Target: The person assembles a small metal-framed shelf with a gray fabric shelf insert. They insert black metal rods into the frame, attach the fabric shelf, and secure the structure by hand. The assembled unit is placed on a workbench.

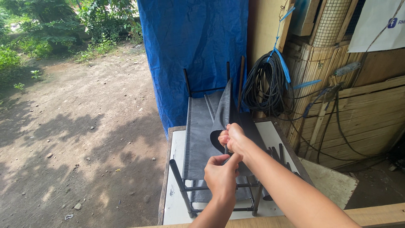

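A blue tarp hangs behind the white table where I work, bare dirt to the left and a bamboo wall to the right. On the table stands a black metal rack of thin tubes, its grey cloth stretched along the frame and one panel lifted upright. A coil of black cable hangs beside the tarp. My right hand is clamped shut on the cloth's raised edge, just above the rack's near end. My left hand, directly below and touching it, pinches thumb and fingers together around a thin dark rod at that edge.
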